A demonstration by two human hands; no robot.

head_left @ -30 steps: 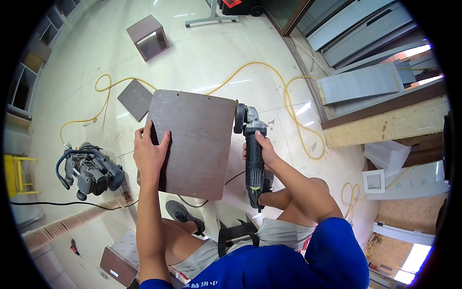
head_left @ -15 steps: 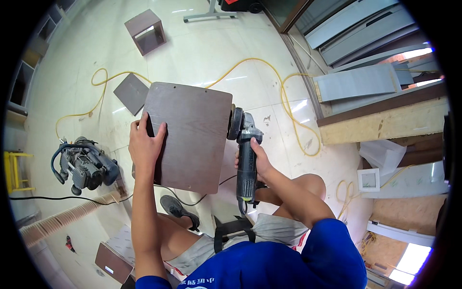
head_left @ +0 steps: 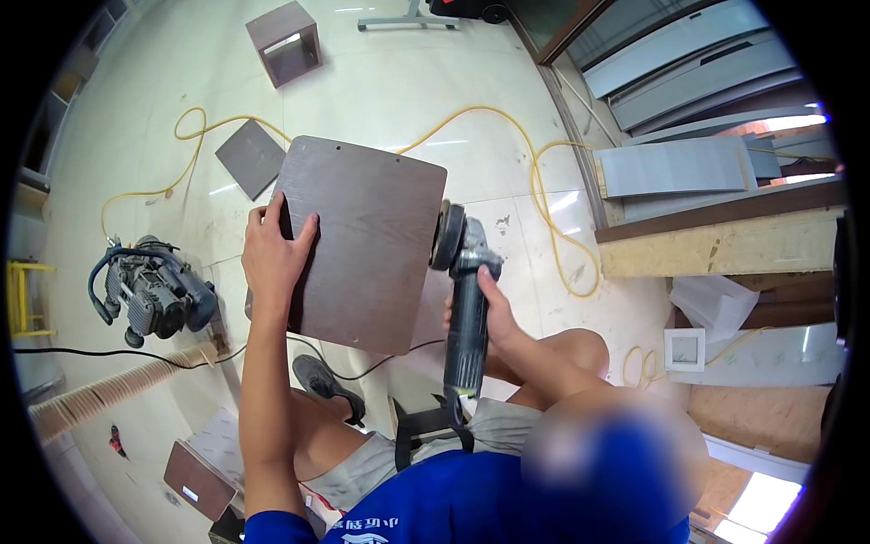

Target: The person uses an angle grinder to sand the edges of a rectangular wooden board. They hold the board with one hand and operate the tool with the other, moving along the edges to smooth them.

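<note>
A dark brown wooden board (head_left: 372, 245) with rounded corners and small holes along its far edge lies before me, above my knees. My left hand (head_left: 276, 249) grips its left edge, thumb on the top face and fingers at the side. My right hand (head_left: 489, 317) is wrapped round the black body of an angle grinder (head_left: 468, 313). The grinder's disc (head_left: 447, 236) stands on edge at the board's right side, touching or very close to it. What lies under the board is mostly hidden.
A small compressor (head_left: 159, 295) and a ribbed hose (head_left: 127, 394) are at left. A yellow air line (head_left: 535, 181) and a black cable (head_left: 109, 354) cross the floor. Beyond are a flat panel (head_left: 251, 159) and an open brown box (head_left: 285, 43). Grey panels (head_left: 675, 168) are stacked at right.
The grinder has slid a little toward me along the board's right edge and its head has tilted slightly. My left hand keeps its hold. The whole view has shifted a little.
</note>
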